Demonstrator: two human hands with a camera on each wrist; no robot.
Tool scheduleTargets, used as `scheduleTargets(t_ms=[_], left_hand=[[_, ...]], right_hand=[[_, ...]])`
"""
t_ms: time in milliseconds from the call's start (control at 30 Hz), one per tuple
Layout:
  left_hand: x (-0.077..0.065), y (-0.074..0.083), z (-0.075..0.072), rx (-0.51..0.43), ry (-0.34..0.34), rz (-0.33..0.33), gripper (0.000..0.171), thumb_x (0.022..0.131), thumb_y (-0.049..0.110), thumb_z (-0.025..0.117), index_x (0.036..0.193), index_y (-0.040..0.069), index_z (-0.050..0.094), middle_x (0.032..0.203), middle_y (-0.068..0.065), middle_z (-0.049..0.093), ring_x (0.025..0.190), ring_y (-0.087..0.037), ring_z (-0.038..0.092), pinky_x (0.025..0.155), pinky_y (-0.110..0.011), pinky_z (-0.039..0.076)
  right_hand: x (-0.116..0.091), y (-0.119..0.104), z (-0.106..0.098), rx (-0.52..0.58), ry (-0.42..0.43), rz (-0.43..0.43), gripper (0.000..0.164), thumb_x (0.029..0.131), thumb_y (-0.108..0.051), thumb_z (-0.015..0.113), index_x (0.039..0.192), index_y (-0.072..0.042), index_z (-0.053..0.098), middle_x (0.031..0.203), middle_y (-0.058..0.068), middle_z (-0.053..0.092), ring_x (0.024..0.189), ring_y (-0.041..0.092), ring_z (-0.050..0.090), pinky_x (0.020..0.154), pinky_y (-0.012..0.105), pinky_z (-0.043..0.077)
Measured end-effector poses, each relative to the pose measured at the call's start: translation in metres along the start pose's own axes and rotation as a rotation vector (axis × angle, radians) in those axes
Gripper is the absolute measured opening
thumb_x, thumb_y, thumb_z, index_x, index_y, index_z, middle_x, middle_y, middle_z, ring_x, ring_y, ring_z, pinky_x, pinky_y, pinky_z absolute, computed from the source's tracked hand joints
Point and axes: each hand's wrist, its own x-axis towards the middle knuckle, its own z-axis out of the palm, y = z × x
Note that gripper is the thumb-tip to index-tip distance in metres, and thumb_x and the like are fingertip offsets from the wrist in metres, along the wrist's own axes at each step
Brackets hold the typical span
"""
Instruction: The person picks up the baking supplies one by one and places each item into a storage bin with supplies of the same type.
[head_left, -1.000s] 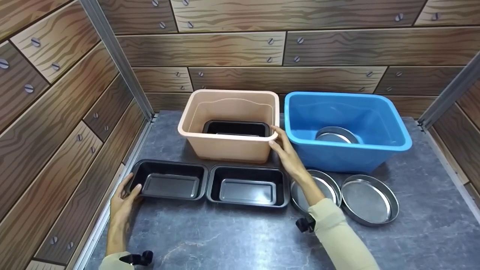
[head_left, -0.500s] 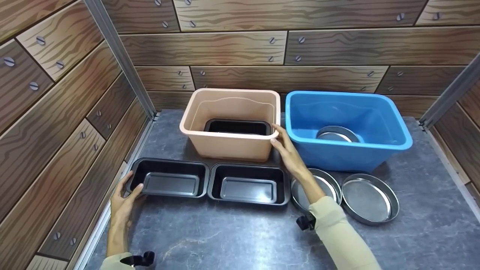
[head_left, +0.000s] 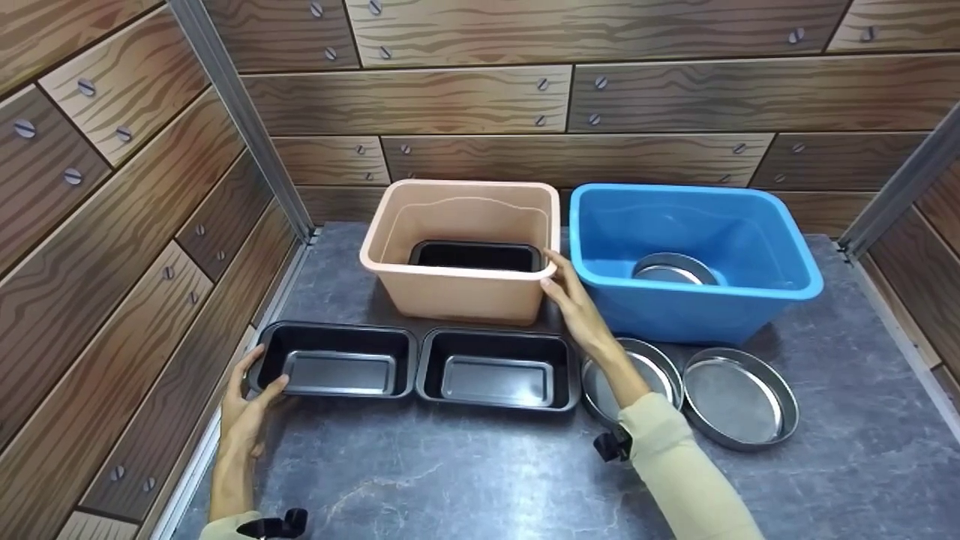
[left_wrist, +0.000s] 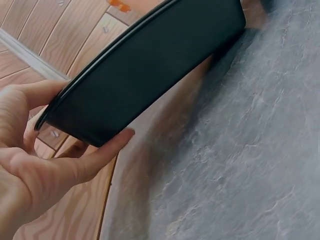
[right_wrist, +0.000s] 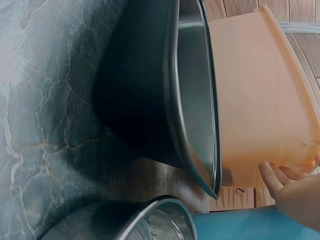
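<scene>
My left hand (head_left: 244, 416) grips the left end of a black loaf pan (head_left: 341, 371), its fingers at the rim and its thumb at the lower edge. In the left wrist view this pan (left_wrist: 145, 75) slants, with its held end raised over the table. A second loaf pan (head_left: 495, 381) stands just to its right. My right hand (head_left: 581, 315) holds the front right corner of the peach bin (head_left: 465, 298), fingers over the rim and thumb outside. Inside that bin lies another black loaf pan (head_left: 476, 256). The right wrist view shows fingertips (right_wrist: 270, 177) against the bin's side.
A blue bin (head_left: 675, 311) beside the peach one contains a round cake pan (head_left: 673, 270). Two more round pans stand in front, one (head_left: 645, 367) partly under my right forearm, the other (head_left: 739, 397) farther right. Plank-patterned walls (head_left: 480, 97) enclose the grey table (head_left: 420, 480).
The left loaf pan has tilted slightly in my left hand, and the thumb has dipped a little with it. My right hand stays at the peach bin's corner.
</scene>
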Motion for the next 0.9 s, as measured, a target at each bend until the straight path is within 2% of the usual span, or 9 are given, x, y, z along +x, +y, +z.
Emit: scheduleTargets(t_ms=[33,100,167,233,300,500,633,767,900], left_hand=[[-0.001,0.001,0.000,-0.003,0.002,0.001,0.071,0.099,0.032,0.073,0.160,0.040,0.037,0.174,0.006,0.014,0.146,-0.027,0.021,0.043,-0.025,0.034],[-0.003,0.004,-0.001,0.000,0.003,-0.001,0.072,0.099,0.032,0.073,0.160,0.039,0.037,0.173,0.006,0.015,0.145,-0.027,0.025,0.054,-0.022,0.041],[-0.004,0.006,-0.002,0.001,0.009,-0.002,0.071,0.099,0.029,0.073,0.160,0.037,0.038,0.173,0.006,0.018,0.145,-0.025,0.029,0.076,-0.025,0.046],[-0.005,0.008,-0.003,-0.010,0.008,-0.013,0.071,0.100,0.025,0.072,0.161,0.036,0.037,0.172,0.006,0.019,0.146,-0.022,0.030,0.096,-0.027,0.040],[-0.006,0.008,-0.005,-0.035,0.016,-0.015,0.071,0.100,0.020,0.071,0.161,0.033,0.038,0.172,0.007,0.022,0.146,-0.020,0.032,0.101,-0.024,0.035],[-0.011,0.005,-0.011,-0.076,0.073,-0.015,0.072,0.098,0.024,0.075,0.160,0.034,0.040,0.170,0.007,0.027,0.147,-0.020,0.034,0.093,-0.016,0.040],[-0.015,0.004,-0.014,-0.173,0.109,-0.034,0.071,0.097,0.024,0.076,0.159,0.038,0.042,0.170,0.001,0.030,0.142,-0.016,0.038,0.094,-0.015,0.041],[-0.021,0.008,-0.016,-0.351,0.135,-0.020,0.070,0.098,0.014,0.074,0.158,0.033,0.044,0.169,-0.007,0.031,0.135,-0.013,0.048,0.096,-0.015,0.050],[-0.027,0.020,-0.019,-0.575,0.160,0.037,0.068,0.097,0.000,0.069,0.156,0.024,0.048,0.166,-0.012,0.033,0.119,-0.013,0.064,0.087,-0.026,0.060]], right_hand=[[0.000,0.000,0.000,-0.003,-0.001,-0.001,0.057,0.110,-0.027,0.052,0.162,-0.015,0.034,0.160,0.010,0.038,0.141,0.026,0.037,0.121,0.051,0.029],[-0.001,0.001,-0.001,-0.012,-0.001,0.000,0.057,0.110,-0.028,0.052,0.162,-0.017,0.034,0.159,0.010,0.038,0.141,0.027,0.037,0.121,0.052,0.029],[-0.001,0.001,-0.001,-0.025,0.000,0.005,0.057,0.110,-0.029,0.052,0.162,-0.018,0.034,0.160,0.010,0.038,0.142,0.027,0.036,0.121,0.053,0.029],[-0.001,0.001,-0.001,-0.035,0.002,0.008,0.057,0.110,-0.030,0.052,0.163,-0.018,0.034,0.160,0.010,0.037,0.143,0.027,0.036,0.121,0.053,0.027],[0.000,0.001,0.000,-0.036,0.008,0.002,0.057,0.109,-0.030,0.052,0.162,-0.018,0.035,0.162,0.010,0.037,0.144,0.027,0.035,0.121,0.052,0.026],[0.003,0.005,0.005,0.048,0.034,-0.054,0.057,0.108,-0.020,0.054,0.161,-0.010,0.036,0.167,0.010,0.032,0.150,0.029,0.032,0.124,0.050,0.025],[0.005,0.010,0.008,0.099,0.062,-0.076,0.056,0.107,-0.012,0.056,0.160,-0.008,0.037,0.167,0.013,0.030,0.154,0.033,0.029,0.126,0.053,0.021],[0.006,0.014,0.012,0.137,0.078,-0.092,0.058,0.106,-0.007,0.057,0.159,-0.004,0.035,0.168,0.016,0.028,0.155,0.034,0.026,0.126,0.052,0.021],[0.008,0.016,0.017,0.137,0.104,-0.112,0.057,0.106,-0.007,0.058,0.158,-0.001,0.035,0.166,0.018,0.030,0.153,0.034,0.028,0.124,0.052,0.025]])
